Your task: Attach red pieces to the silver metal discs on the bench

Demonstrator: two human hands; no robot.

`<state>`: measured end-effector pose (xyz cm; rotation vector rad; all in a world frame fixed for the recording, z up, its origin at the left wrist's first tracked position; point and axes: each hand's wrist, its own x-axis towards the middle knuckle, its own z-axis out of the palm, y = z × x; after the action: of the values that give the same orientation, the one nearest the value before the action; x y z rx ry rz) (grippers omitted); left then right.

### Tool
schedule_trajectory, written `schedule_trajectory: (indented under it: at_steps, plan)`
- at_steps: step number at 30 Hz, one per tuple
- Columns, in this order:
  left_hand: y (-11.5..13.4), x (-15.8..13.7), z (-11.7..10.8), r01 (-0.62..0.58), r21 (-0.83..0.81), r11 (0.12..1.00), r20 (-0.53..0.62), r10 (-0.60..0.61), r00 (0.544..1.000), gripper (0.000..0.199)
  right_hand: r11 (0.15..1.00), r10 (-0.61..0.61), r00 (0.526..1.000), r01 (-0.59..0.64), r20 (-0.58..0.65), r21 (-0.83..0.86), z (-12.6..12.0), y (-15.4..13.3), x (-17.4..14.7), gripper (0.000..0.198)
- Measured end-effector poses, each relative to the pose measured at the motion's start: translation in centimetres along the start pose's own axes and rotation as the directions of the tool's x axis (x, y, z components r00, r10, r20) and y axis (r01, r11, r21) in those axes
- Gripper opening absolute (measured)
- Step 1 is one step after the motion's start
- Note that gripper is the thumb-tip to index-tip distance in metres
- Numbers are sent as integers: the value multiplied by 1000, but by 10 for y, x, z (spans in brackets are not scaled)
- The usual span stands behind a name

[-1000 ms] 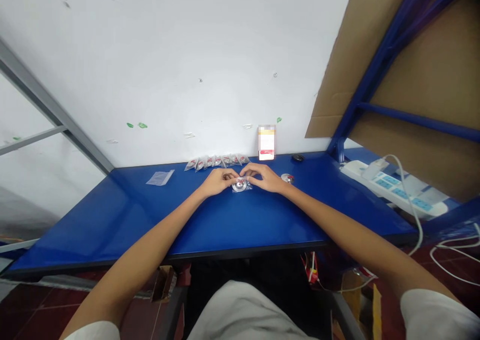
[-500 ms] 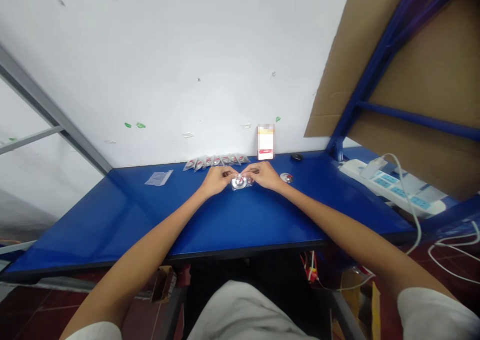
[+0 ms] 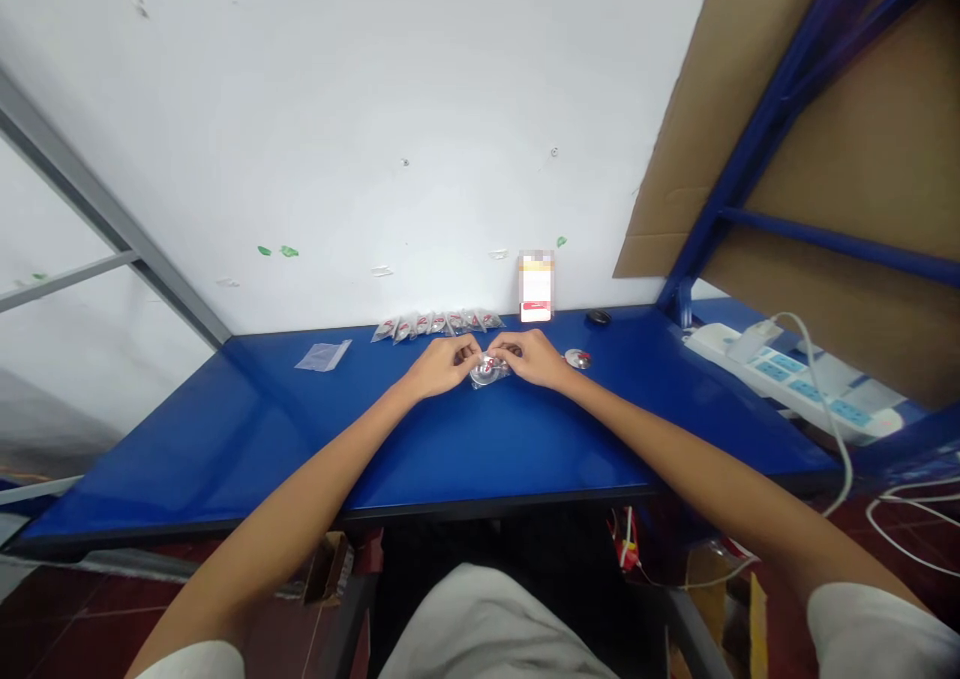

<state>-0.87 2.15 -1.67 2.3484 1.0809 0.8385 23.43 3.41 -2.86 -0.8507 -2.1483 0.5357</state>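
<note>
Clear plastic, in the head view, forms a small bag point(image 3: 480, 385) around a round, shiny silver metal disc point(image 3: 486, 372), just above or on the glossy blue tabletop point(image 3: 480, 449); contact is unclear. The left hand point(image 3: 444, 364) and right hand point(image 3: 534, 359) each pinch its upper edge between thumb and fingers. The bag looks soft and slippery, the disc stiff and probably light; that upper edge seems the best hold.
</note>
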Motion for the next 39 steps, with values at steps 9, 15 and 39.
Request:
schedule_trajectory:
  at_steps: [9, 15, 39]
  plan:
    - [-22, 7, -46, 38, 78, 996, -206, -21, 978, 27, 996, 21, 999, -18, -45, 82, 3, 3, 2, 32]
    - [-72, -9, -122, 405, 314, 859, -636, -126, 761, 18, 1000, -11, 1000, 11, 25, 0, -7, 13, 2, 30]
    - [-126, -16, -126, 480, 526, 702, -365, -323, 873, 40, 967, -75, 995, 87, 60, -240, -27, 7, 4, 31]
